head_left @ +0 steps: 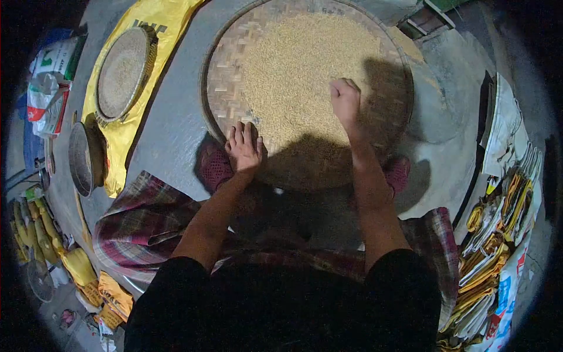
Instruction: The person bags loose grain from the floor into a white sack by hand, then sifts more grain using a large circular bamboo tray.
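A wide round woven bamboo tray point(226, 88) lies in front of me, its middle covered by a layer of yellow grain point(305, 64). My left hand point(244, 146) rests at the tray's near-left rim, fingers stretched and slightly apart, with nothing in it. Over the right part of the grain is my right hand point(346, 101), its fingers curled closed. Whatever those fingers may hold is hidden, so I cannot tell what it is. The shadow of my arm and body falls across the near and right side of the tray.
At the left, a smaller basket of pale grain point(123, 73) sits on a yellow sack point(114, 155), with a dark bowl point(82, 158) beside it. Folded sacks point(487, 264) are piled at the right. A wooden frame point(426, 20) stands beyond the tray.
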### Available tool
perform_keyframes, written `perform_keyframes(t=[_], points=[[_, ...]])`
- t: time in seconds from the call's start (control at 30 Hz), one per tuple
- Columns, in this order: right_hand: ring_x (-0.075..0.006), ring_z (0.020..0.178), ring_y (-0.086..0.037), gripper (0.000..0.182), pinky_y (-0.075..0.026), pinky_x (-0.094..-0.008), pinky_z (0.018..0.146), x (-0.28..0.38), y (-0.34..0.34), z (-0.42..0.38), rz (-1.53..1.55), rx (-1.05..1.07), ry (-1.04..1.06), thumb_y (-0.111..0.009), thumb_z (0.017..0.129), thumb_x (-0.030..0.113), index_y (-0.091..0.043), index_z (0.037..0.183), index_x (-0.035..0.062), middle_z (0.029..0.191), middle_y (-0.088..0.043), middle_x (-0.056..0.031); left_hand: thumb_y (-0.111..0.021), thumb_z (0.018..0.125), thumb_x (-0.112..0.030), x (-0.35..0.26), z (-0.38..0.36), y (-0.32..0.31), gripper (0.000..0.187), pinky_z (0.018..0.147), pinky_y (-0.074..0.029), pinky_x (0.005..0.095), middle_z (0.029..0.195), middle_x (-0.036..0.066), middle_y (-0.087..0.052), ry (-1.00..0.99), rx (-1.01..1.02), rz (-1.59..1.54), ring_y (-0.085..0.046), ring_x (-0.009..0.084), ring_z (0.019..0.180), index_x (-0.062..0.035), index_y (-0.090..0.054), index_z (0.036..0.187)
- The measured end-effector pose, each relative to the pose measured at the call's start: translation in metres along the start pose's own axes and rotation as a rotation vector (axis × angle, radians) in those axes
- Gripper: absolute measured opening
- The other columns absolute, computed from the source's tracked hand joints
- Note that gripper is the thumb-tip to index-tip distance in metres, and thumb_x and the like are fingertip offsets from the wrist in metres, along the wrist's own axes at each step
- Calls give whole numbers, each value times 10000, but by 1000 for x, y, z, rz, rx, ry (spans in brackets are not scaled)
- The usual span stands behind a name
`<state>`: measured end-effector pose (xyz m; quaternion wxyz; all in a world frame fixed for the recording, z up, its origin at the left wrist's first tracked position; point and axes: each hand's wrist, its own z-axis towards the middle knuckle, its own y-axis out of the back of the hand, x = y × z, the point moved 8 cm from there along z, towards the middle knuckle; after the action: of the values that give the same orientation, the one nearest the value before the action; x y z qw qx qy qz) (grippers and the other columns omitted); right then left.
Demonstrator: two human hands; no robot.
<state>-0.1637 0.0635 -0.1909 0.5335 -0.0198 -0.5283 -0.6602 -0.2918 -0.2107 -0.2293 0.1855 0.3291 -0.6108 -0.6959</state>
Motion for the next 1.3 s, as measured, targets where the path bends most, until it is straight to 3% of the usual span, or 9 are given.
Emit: perform_keyframes(t=[0.13, 0.33, 0.67, 0.83, 0.97, 1.07, 1.13, 1.23, 1.3], points=[[-255, 701, -580, 122, -467, -320, 633, 33, -23, 10, 71, 74, 117, -629, 678, 40, -601, 797, 34, 761, -601, -110, -400, 833, -373, 1, 3, 1, 516, 933, -240, 490, 1317, 157, -308, 2, 15, 4, -269, 347, 1209, -104, -341, 1269], [-290, 738, -555, 164, -453, -356, 668, 44, -57, 3, 146, 293, -31, -636, 674, 80, -605, 836, 77, 800, -571, -101, -401, 832, -377, 1, 1, 0, 526, 935, -244, 486, 1318, 159, -301, 10, 40, 8, -264, 347, 1211, -90, -337, 1268], [-255, 675, -553, 117, -447, -330, 609, 38, -29, 0, 158, 40, -22, -645, 674, 78, -613, 786, 70, 695, -576, -104, -413, 825, -371, 1, 1, 0, 522, 936, -238, 481, 1319, 147, -298, 11, 25, -15, -260, 343, 1209, -105, -336, 1268], [-137, 595, -508, 76, -421, -272, 552, -70, -3, -9, 581, 216, -599, -582, 774, 104, -589, 798, 32, 648, -538, -31, -422, 820, -359, 2, 2, -3, 521, 929, -237, 487, 1319, 144, -296, 11, 17, -10, -262, 342, 1207, -106, -337, 1267], [-132, 571, -477, 94, -383, -265, 506, -108, 75, 2, 496, 80, -490, -578, 793, 129, -564, 781, 37, 635, -507, -32, -432, 812, -356, 3, 1, -3, 526, 918, -240, 487, 1317, 141, -300, -4, 8, -21, -261, 337, 1206, -106, -343, 1266], [-133, 538, -447, 136, -356, -276, 489, -111, 113, -14, 912, -258, -992, -580, 797, 161, -529, 723, 58, 604, -483, -27, -434, 812, -363, 6, 1, -9, 530, 921, -242, 477, 1316, 140, -302, -10, -42, -20, -263, 337, 1207, -107, -343, 1267], [-113, 506, -419, 192, -340, -263, 469, -150, 131, -29, 790, -248, -1049, -574, 808, 205, -505, 681, 78, 574, -449, -24, -434, 814, -368, 6, 1, -8, 537, 925, -248, 481, 1316, 143, -301, -3, -5, 0, -263, 342, 1207, -105, -334, 1271], [-137, 569, -450, 207, -370, -286, 484, -189, 169, -50, 1317, -404, -892, -546, 808, 253, -463, 690, 104, 629, -449, -11, -435, 810, -376, 7, 2, -9, 544, 925, -256, 489, 1315, 144, -302, -4, -8, -10, -269, 346, 1204, -105, -332, 1270], [-146, 597, -455, 184, -375, -293, 504, -209, 214, -86, 1193, -691, -878, -532, 815, 247, -455, 731, 102, 670, -449, -18, -440, 809, -373, 4, 3, -4, 541, 919, -263, 497, 1316, 146, -301, 3, 14, -18, -271, 344, 1203, -106, -334, 1267]])
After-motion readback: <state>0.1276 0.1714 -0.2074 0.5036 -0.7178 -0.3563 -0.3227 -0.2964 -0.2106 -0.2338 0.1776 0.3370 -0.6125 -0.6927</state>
